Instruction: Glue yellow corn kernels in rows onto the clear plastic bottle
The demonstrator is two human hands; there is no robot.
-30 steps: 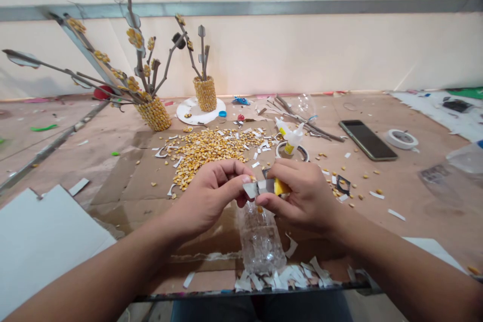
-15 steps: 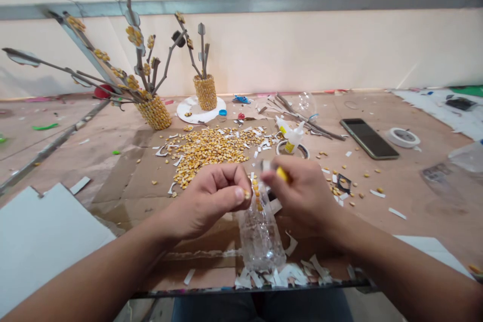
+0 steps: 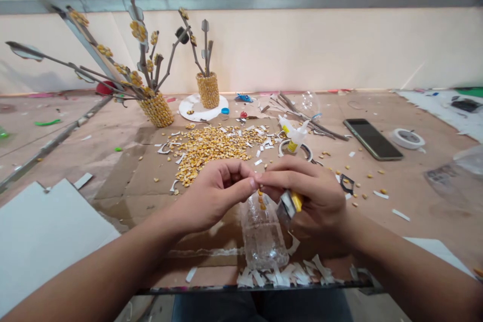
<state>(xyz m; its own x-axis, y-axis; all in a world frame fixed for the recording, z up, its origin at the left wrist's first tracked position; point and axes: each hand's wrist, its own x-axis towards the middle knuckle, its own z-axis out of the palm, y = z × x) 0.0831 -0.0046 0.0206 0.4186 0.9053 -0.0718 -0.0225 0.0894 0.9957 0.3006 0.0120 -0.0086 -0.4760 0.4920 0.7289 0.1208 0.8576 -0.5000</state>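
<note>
My left hand (image 3: 222, 191) is closed in a pinch, thumb against forefinger, above the neck end of a clear plastic bottle (image 3: 264, 236). The corn kernel in that pinch is mostly hidden by the fingertips. Against them press the thumb and forefinger of my right hand (image 3: 313, 188), whose other fingers are curled round a small glue bottle (image 3: 290, 205) with yellow on it. The plastic bottle lies on its side on cardboard, its base toward me. A short row of corn kernels (image 3: 261, 200) runs along its upper part.
A heap of loose corn kernels (image 3: 211, 146) spreads beyond my hands. Behind it stand two kernel-covered pots (image 3: 156, 110) with branches. To the right are glue bottles (image 3: 296, 136), a phone (image 3: 373, 139) and a tape roll (image 3: 408, 138). Paper scraps (image 3: 290, 274) line the near edge.
My right hand has turned and come left, so its fingertips now meet those of my left hand. The glue bottle has swung lower in its grip. The view has shifted slightly.
</note>
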